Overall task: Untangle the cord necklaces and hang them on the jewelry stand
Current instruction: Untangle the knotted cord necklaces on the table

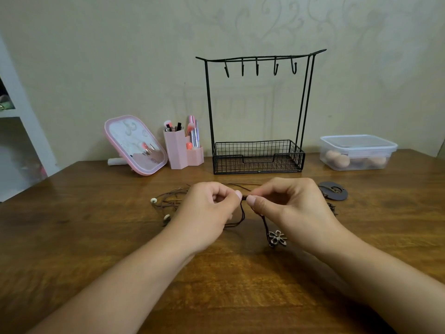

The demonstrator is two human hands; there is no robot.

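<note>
Two bare forearms reach forward over the wooden table [72, 237], and the hands meet just above it. The left hand [204, 213] and the right hand [289, 208] are close together, thumb tips almost touching, each pinching the same short stretch of dark cord [243, 213] between thumb and curled forefinger. That held stretch runs left to right between the thumbs. Below the thumbs the cord drops in a loop toward the person. A second strand hangs from under the right thumb, slanting down and a little right to a small flower pendant [278, 238] that lies on the table just beside the right wrist.

To the left of the left hand, more brown cords [168, 198] spread in a loose tangle on the table, with a few white beads [153, 200] on them; their strands run mostly sideways, toward the left hand. Beyond the right hand lies a dark round pendant [333, 190], flat on the table.

Farther back, straight past both hands, the black wire jewelry stand [257, 155] is upright, its top bar running left to right with five bare hooks [257, 68]. Left of it are a pink brush holder [179, 150] and a tilted pink mirror [134, 145]; right of it, a lidded clear box [356, 151].
</note>
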